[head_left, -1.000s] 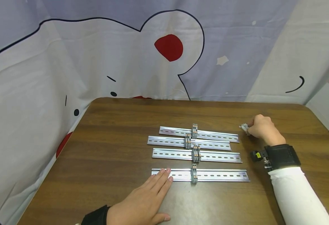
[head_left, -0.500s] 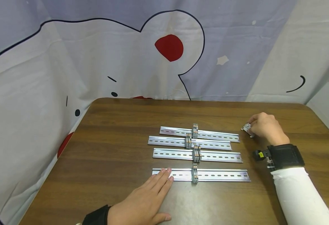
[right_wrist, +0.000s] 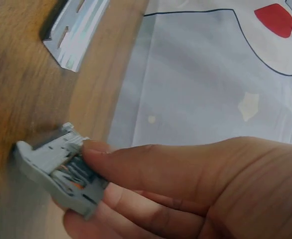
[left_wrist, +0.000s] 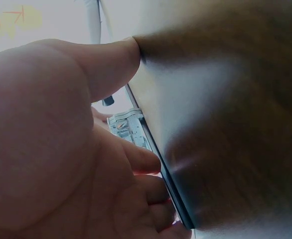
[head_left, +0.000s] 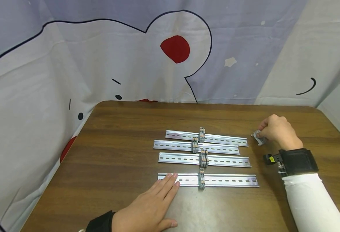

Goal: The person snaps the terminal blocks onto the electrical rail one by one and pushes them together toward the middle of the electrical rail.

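Note:
My right hand (head_left: 281,132) pinches a grey DIN-rail terminal block (right_wrist: 61,169) between thumb and fingers, at the right of the table beyond the rails' ends. Metal parts show in the block's open side in the right wrist view. My left hand (head_left: 151,206) lies flat, its straight fingertips on the left end of the nearest slotted DIN rail (head_left: 231,180). A terminal block (head_left: 202,179) is clipped upright near the middle of that rail; the left wrist view shows it past the fingers. Behind it lie a second rail (head_left: 178,158), a third rail (head_left: 170,145) and a fourth rail (head_left: 181,134).
Blocks sit mid-length on the other rails too: a pair (head_left: 204,158) on the second, a pair (head_left: 195,145) on the third, one block (head_left: 202,134) on the farthest. The wooden table (head_left: 115,129) ends at a printed curtain (head_left: 129,64) behind.
My right hand has shifted slightly right and away from me with the terminal block, turning so more of the block's flat side shows. My left hand stays on the nearest rail.

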`<state>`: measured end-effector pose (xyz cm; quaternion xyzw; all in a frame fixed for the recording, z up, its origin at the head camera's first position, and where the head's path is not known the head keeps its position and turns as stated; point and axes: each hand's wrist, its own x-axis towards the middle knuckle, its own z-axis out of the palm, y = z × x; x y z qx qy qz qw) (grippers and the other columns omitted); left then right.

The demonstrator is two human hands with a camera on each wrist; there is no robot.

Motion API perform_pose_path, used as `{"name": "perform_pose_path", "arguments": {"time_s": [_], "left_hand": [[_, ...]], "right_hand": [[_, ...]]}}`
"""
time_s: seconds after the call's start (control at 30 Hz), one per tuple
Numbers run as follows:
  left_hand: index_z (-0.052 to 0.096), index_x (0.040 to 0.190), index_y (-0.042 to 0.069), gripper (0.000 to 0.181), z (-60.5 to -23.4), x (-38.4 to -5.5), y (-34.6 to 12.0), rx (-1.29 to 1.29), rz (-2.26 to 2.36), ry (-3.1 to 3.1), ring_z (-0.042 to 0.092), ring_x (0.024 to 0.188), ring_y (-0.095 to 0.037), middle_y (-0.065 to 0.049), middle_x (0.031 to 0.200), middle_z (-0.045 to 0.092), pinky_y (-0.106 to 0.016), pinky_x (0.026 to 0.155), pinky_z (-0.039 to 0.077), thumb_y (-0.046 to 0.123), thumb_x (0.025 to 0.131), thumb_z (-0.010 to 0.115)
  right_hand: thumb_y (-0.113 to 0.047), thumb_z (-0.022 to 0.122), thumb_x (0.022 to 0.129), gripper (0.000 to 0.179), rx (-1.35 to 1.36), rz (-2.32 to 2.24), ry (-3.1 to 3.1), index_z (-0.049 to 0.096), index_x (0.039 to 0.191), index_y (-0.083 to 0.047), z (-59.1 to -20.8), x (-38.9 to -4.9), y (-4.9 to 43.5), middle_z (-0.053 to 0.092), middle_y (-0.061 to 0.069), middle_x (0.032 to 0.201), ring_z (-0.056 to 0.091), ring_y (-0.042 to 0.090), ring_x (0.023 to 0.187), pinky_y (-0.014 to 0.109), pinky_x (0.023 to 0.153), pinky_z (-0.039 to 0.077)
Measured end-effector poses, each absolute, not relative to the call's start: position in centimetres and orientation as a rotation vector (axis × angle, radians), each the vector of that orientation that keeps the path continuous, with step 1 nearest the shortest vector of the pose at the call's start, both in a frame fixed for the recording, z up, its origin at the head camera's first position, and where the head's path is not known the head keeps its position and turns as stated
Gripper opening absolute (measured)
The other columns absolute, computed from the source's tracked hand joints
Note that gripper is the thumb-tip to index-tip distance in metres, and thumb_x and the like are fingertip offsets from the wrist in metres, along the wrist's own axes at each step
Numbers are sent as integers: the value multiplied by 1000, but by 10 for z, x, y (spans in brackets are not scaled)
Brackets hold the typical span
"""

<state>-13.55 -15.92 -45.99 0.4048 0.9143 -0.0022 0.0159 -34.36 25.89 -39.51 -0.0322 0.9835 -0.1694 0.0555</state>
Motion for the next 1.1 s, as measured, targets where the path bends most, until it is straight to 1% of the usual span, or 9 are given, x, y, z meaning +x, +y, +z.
{"name": "perform_pose_path", "arguments": {"time_s": [0.13,0.23,0.43,0.63,0.77,0.9,1.1], "left_hand": [[29,152,0,86,-460,-136,-159,1250,1,2834,19,148,-30,-19,160,18,-42,115,30,65,96,38],[28,152,0,86,-460,-136,-159,1239,3,2829,18,148,-30,-19,161,17,-42,115,29,65,96,38],[28,152,0,87,-458,-135,-158,1209,-23,2830,17,148,-30,-19,161,16,-42,116,29,65,95,39],[25,153,1,88,-458,-136,-158,1176,13,2802,15,149,-29,-18,161,14,-43,116,27,66,95,38],[26,153,1,88,-458,-136,-158,1187,23,2811,17,148,-30,-19,161,15,-43,116,28,65,95,40],[26,153,0,87,-458,-135,-159,1193,28,2822,17,148,-30,-20,161,16,-43,115,29,65,95,40],[27,152,0,86,-457,-134,-159,1217,7,2840,18,148,-31,-20,160,17,-43,115,29,64,96,40]], "right_hand": [[-15,78,77,20,-130,-498,2964,71,87,0,-390,-341,258,68,10,78,63,24,67,35,54,47],[-15,77,78,21,-135,-499,2919,70,89,1,-387,-340,256,68,9,76,64,22,65,36,54,48],[-13,77,78,16,-180,-462,2847,73,87,0,-380,-333,250,69,4,72,65,21,65,35,55,48],[-12,79,76,15,-275,-427,2794,68,82,-2,-372,-318,239,67,7,75,66,17,60,36,57,50],[-5,78,75,15,-369,-425,2735,63,78,-3,-368,-304,227,64,8,73,66,16,54,34,54,54],[1,76,75,17,-405,-448,2668,61,77,-3,-368,-289,212,62,8,71,64,14,51,31,50,55],[2,78,74,20,-430,-429,2600,59,75,-5,-372,-271,199,61,5,68,62,13,49,28,48,54]]}}
